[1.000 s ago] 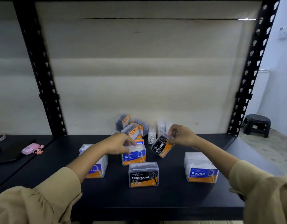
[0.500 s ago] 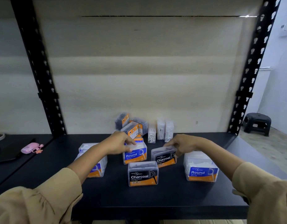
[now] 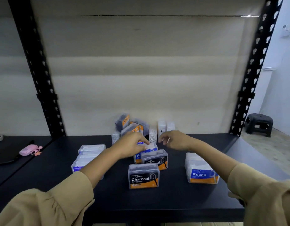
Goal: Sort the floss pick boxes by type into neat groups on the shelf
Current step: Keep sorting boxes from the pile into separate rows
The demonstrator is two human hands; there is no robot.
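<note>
Two black-label Charcoal boxes stand mid-shelf, one at the front and a second just behind it. A blue-label Round box sits behind those, and my left hand grips its top. My right hand hovers past the Charcoal boxes with loosely curled fingers and holds nothing. Another Round box stands alone at the right. More Round boxes lie at the left, partly hidden by my left forearm. A jumbled pile of boxes leans against the back wall.
The black shelf is framed by perforated uprights, left and right. Small clear boxes stand at the back. A pink case lies on the neighbouring shelf at the left. A dark stool is on the floor at the right.
My right hand set the tilted Charcoal box down behind the front one, let go, and moved back toward the pile. My left hand stayed on the Round box.
</note>
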